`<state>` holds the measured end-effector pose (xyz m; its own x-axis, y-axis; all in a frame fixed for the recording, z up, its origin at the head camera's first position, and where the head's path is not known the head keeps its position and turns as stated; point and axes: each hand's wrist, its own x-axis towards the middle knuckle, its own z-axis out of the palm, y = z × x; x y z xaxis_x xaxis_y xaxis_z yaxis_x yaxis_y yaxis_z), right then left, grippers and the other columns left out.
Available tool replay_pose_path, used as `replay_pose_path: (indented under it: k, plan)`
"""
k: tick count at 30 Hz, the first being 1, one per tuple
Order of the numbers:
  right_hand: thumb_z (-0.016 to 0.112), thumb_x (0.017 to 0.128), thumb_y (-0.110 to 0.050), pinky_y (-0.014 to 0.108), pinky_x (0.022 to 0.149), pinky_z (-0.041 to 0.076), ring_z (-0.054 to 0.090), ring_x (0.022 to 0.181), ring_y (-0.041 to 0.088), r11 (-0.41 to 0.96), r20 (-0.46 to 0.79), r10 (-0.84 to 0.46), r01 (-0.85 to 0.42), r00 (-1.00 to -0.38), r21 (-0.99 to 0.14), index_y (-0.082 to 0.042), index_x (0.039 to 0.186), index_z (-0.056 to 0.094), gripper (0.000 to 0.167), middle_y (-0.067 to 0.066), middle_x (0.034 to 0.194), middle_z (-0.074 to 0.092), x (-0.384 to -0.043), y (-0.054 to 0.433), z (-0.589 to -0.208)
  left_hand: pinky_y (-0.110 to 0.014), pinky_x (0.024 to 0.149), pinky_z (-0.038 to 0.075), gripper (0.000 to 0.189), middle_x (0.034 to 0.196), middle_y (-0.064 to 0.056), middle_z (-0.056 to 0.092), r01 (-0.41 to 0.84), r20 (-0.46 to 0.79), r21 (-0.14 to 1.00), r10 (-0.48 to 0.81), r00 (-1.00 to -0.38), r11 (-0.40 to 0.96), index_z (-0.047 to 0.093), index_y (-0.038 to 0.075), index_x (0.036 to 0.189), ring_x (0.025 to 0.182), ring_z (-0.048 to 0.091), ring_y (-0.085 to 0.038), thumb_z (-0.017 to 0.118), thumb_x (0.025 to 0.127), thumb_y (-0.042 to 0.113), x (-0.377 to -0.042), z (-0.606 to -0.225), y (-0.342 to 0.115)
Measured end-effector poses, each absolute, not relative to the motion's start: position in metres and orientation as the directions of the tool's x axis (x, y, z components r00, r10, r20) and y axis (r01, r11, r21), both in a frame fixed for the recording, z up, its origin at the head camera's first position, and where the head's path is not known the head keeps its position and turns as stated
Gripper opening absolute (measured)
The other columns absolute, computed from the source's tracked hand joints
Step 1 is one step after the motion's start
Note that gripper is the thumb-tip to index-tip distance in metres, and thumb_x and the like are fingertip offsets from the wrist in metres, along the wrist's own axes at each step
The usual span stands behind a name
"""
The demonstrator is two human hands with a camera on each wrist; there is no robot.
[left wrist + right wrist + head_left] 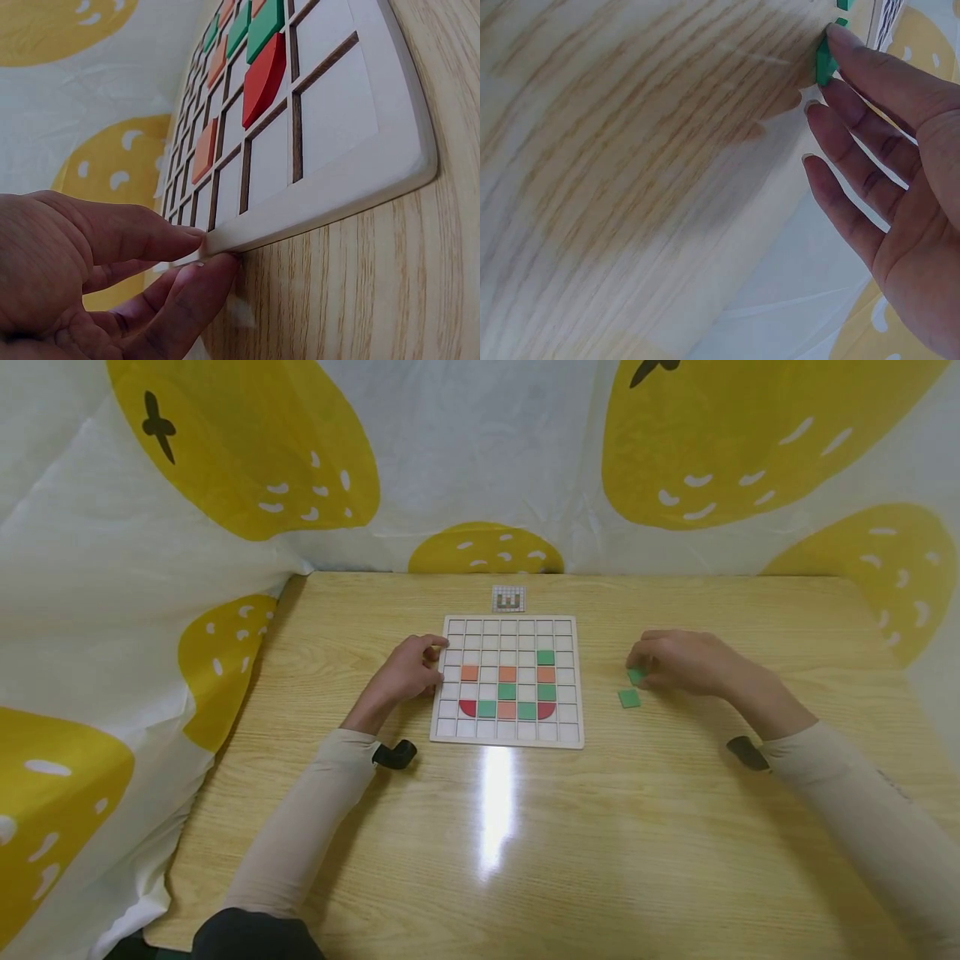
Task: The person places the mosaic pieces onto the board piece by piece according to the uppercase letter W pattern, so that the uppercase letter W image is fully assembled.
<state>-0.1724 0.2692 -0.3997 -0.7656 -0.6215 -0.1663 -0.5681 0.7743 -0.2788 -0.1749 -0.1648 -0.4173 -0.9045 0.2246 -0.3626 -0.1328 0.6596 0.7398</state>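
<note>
A white square grid board [506,744] lies on the wooden table with orange, green and red tiles set in some of its cells. Two red pieces [547,710] have a rounded corner; the other tiles are square. My left hand [405,670] holds the board's left edge, and the left wrist view shows its fingertips right at the pale rim [337,196]. Out to the right of the board, my right hand [686,658] pinches a green square tile [824,61] between thumb and fingertip, its other fingers loosely bent. Another green square tile [629,698] lies just nearer to me.
Behind the board a small card [508,599] with a grid and a dark figure lies flat. A white curtain [480,452] with yellow fruit prints hangs along the table's back and left sides. A light glare [495,810] shows on the wood [637,843] in front.
</note>
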Motion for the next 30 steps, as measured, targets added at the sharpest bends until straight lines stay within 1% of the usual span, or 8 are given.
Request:
replay_pose_path:
  k: [3,5,7,10,14,20,25,30]
  plan:
    - [0.084,0.082,-0.017,0.044,0.072,0.055,0.065,0.088,0.017,0.77,-0.16,-0.624,-0.567,-0.765,-0.292,-0.02,0.101,0.074,0.022,-0.004,0.099,0.067,-0.1725,0.2705,-0.4008,-0.029,0.067,0.054,0.061,0.128,-0.016,0.048,-0.135,-0.363,0.74,0.222,-0.905,0.659,0.05,0.008,0.148,0.1,0.051,-0.028,0.066,0.091,-0.005,-0.1742,-0.417,-0.1646]
    - [0.086,0.081,-0.017,0.044,0.072,0.055,0.065,0.088,0.017,0.757,-0.149,-0.638,-0.581,-0.755,-0.298,-0.018,0.104,0.074,0.026,-0.004,0.099,0.066,-0.1725,0.2722,-0.4013,-0.029,0.067,0.054,0.061,0.128,-0.016,0.048,-0.136,-0.365,0.74,0.222,-0.904,0.659,0.05,0.008,0.148,0.1,0.051,-0.028,0.066,0.091,-0.004,-0.174,-0.4169,-0.1646]
    - [0.087,0.08,-0.017,0.043,0.072,0.055,0.064,0.089,0.016,0.747,-0.143,-0.65,-0.593,-0.747,-0.299,-0.019,0.107,0.075,0.03,-0.005,0.097,0.065,-0.1725,0.2744,-0.4018,-0.029,0.067,0.054,0.061,0.128,-0.016,0.048,-0.137,-0.366,0.74,0.224,-0.903,0.659,0.05,0.009,0.148,0.1,0.052,-0.028,0.066,0.091,-0.004,-0.174,-0.4169,-0.1646]
    - [0.086,0.08,-0.014,0.044,0.073,0.055,0.064,0.09,0.017,0.734,-0.14,-0.665,-0.608,-0.733,-0.303,-0.02,0.109,0.076,0.032,-0.005,0.096,0.064,-0.1725,0.2769,-0.4019,-0.029,0.066,0.054,0.061,0.129,-0.017,0.048,-0.135,-0.367,0.742,0.23,-0.901,0.656,0.049,0.008,0.148,0.1,0.052,-0.028,0.066,0.091,-0.004,-0.174,-0.417,-0.165]
    - [0.084,0.082,-0.014,0.045,0.075,0.055,0.065,0.092,0.017,0.736,-0.144,-0.664,-0.605,-0.734,-0.305,-0.021,0.108,0.076,0.028,-0.006,0.097,0.065,-0.1721,0.2773,-0.4013,-0.029,0.066,0.053,0.061,0.129,-0.017,0.048,-0.13,-0.365,0.743,0.234,-0.901,0.657,0.049,0.008,0.149,0.1,0.052,-0.028,0.065,0.091,-0.005,-0.1742,-0.4175,-0.1656]
    - [0.085,0.083,-0.019,0.046,0.077,0.055,0.065,0.093,0.018,0.76,-0.165,-0.634,-0.571,-0.755,-0.309,-0.021,0.105,0.075,0.025,-0.006,0.099,0.067,-0.172,0.2746,-0.401,-0.029,0.066,0.054,0.061,0.128,-0.016,0.048,-0.13,-0.361,0.742,0.229,-0.904,0.658,0.05,0.008,0.148,0.1,0.052,-0.028,0.066,0.091,-0.004,-0.1737,-0.4178,-0.1654]
    - [0.083,0.085,-0.021,0.048,0.079,0.055,0.065,0.094,0.02,0.764,-0.177,-0.63,-0.563,-0.756,-0.316,-0.02,0.103,0.074,0.021,-0.004,0.101,0.067,-0.1711,0.2721,-0.3993,-0.029,0.066,0.054,0.061,0.128,-0.016,0.048,-0.126,-0.358,0.737,0.226,-0.906,0.664,0.049,0.008,0.148,0.099,0.052,-0.027,0.066,0.091,-0.004,-0.1735,-0.4177,-0.1656]
    - [0.082,0.086,-0.025,0.05,0.078,0.055,0.065,0.096,0.019,0.77,-0.178,-0.623,-0.556,-0.762,-0.313,-0.022,0.101,0.073,0.018,-0.006,0.103,0.066,-0.1714,0.2724,-0.4006,-0.029,0.067,0.055,0.061,0.129,-0.016,0.048,-0.133,-0.363,0.737,0.222,-0.905,0.663,0.049,0.008,0.149,0.099,0.052,-0.028,0.065,0.091,-0.005,-0.1748,-0.418,-0.1644]
